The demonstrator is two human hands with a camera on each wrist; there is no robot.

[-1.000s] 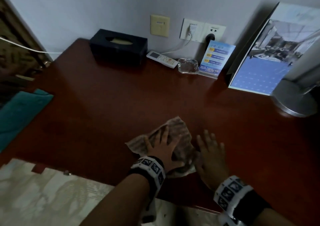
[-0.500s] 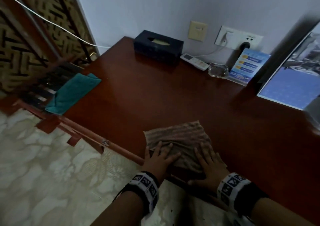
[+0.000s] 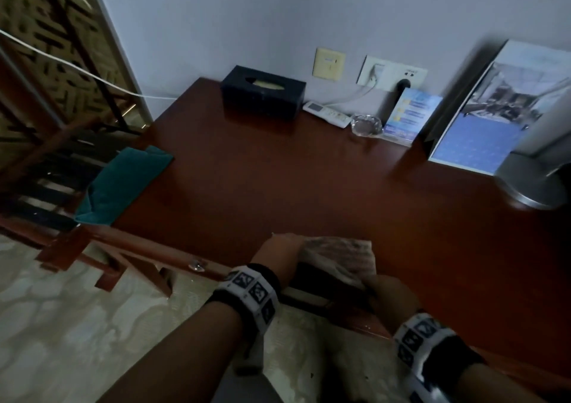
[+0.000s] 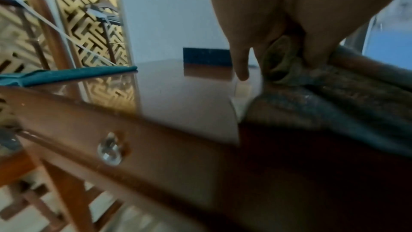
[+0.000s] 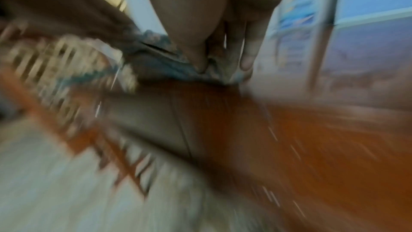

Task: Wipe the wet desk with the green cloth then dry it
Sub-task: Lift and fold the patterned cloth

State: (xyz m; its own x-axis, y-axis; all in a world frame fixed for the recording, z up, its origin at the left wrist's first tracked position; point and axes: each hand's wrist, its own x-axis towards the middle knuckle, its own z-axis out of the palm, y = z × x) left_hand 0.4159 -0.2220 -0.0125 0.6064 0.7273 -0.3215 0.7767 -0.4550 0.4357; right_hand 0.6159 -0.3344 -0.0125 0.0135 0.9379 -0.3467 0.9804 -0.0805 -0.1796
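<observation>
You held the brown cloth [image 3: 338, 256] at the counter's [image 3: 309, 186] near edge, your left hand [image 3: 279, 252] and right hand [image 3: 391, 291] each pinching a corner. The green cloth [image 3: 123, 183] lay at the counter's left edge.

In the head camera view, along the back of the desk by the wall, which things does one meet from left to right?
Black tissue box → white remote control → clear glass ashtray → blue info card → large leaning calendar board → silver lamp base.
</observation>
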